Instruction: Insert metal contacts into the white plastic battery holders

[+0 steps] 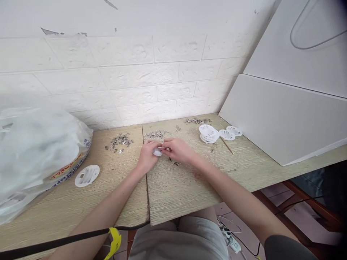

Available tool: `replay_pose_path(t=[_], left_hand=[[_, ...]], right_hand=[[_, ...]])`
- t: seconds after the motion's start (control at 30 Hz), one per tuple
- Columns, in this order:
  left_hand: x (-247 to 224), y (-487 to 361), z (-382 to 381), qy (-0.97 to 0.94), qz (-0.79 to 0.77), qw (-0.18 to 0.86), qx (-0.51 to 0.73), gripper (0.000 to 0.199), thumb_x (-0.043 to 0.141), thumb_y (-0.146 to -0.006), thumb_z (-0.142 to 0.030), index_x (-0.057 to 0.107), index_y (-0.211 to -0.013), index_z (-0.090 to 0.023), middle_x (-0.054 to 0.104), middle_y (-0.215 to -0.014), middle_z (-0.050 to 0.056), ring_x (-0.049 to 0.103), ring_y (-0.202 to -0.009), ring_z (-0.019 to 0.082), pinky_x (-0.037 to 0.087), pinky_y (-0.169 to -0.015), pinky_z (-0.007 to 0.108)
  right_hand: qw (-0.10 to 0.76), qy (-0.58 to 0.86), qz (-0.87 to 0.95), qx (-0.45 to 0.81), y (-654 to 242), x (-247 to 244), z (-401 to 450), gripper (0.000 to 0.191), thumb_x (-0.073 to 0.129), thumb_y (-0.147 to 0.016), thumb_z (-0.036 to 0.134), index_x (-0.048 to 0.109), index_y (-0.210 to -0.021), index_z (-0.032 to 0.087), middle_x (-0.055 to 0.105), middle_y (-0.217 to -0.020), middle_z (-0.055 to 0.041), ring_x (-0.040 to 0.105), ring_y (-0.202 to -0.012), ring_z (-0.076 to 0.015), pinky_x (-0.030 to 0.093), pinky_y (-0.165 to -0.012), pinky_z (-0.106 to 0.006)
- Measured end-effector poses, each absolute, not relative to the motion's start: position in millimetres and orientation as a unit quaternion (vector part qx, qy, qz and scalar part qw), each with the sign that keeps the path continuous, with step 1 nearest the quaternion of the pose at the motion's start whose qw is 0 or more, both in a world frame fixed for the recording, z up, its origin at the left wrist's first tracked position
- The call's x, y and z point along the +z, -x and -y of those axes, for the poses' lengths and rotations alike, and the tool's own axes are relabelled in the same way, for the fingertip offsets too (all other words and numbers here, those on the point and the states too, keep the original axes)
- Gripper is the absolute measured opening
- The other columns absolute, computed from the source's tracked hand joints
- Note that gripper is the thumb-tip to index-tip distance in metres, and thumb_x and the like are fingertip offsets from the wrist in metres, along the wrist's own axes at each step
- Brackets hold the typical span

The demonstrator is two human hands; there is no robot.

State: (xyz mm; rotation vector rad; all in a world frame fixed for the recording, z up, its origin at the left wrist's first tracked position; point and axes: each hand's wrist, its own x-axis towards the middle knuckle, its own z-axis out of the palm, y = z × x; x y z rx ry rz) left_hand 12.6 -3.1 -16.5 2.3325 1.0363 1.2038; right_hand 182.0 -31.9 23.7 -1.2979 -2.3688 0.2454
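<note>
The left hand [146, 156] is grasping a white disc [157, 152] over the wooden table [179, 195]; the right hand [177, 148] is meeting its edge, grasp unclear. Metal bits [123, 138] are lying in piles near a brick-patterned wall [165, 74].

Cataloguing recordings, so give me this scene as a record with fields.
Left hand: holding a white round plastic disc
Right hand: at that disc's edge, grip unclear
Surface: pale wood-grain tabletop
Parts: small silvery metal pieces, loose piles
Right side: stacked white slotted plastic discs, thin brown wooden stick
Left side: bulging white plastic bag, white slotted plastic disc
</note>
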Motion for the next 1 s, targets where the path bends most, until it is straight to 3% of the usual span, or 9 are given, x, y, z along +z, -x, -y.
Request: replay_pose_path(t=[0.4, 0.63, 1.0], left_hand=[[-10.5, -13.1, 3.0, -0.801, -0.407, 0.198, 0.391, 0.033, 0.053, -0.067, 0.006, 0.070, -0.076, -0.020, 0.069, -0.081, 0.003, 0.056, -0.088, 0.023, 0.047, -0.079, 0.035], [-3.8, -15.0, 8.6, -0.783, -0.440, 0.225, 0.379, 0.039, 0.054, -0.068, 0.007, 0.072, -0.092, -0.019, 0.069, -0.091, 0.005, 0.058, -0.094, 0.023, 0.049, -0.082, 0.035], [-5.5, -15.1, 8.2, -0.787, -0.432, 0.215, 0.384, 0.042, 0.053, -0.068, 0.008, 0.071, -0.095, -0.019, 0.070, -0.094, 0.004, 0.060, -0.096, 0.021, 0.051, -0.085, 0.037]], right_hand=[[0.213, 0.456, 0.861, 0.078, -182.0, 16.5, 28.1, 0.017, 0.054, -0.092, 0.021, 0.068, -0.097, 0.016, 0.071, -0.089, -0.0072, 0.059, -0.075, -0.0159, 0.034, -0.065, -0.025], [0.233, 0.437, 0.865, 0.075, -183.6, 16.4, 29.4, 0.021, 0.051, -0.090, 0.014, 0.070, -0.098, 0.016, 0.073, -0.090, -0.0073, 0.061, -0.074, -0.0156, 0.037, -0.066, -0.025], [0.170, 0.484, 0.857, 0.044, -182.0, 26.6, 33.8, 0.025, 0.047, -0.094, 0.023, 0.070, -0.092, 0.015, 0.071, -0.082, -0.0077, 0.057, -0.068, -0.0155, 0.028, -0.060, -0.026]])
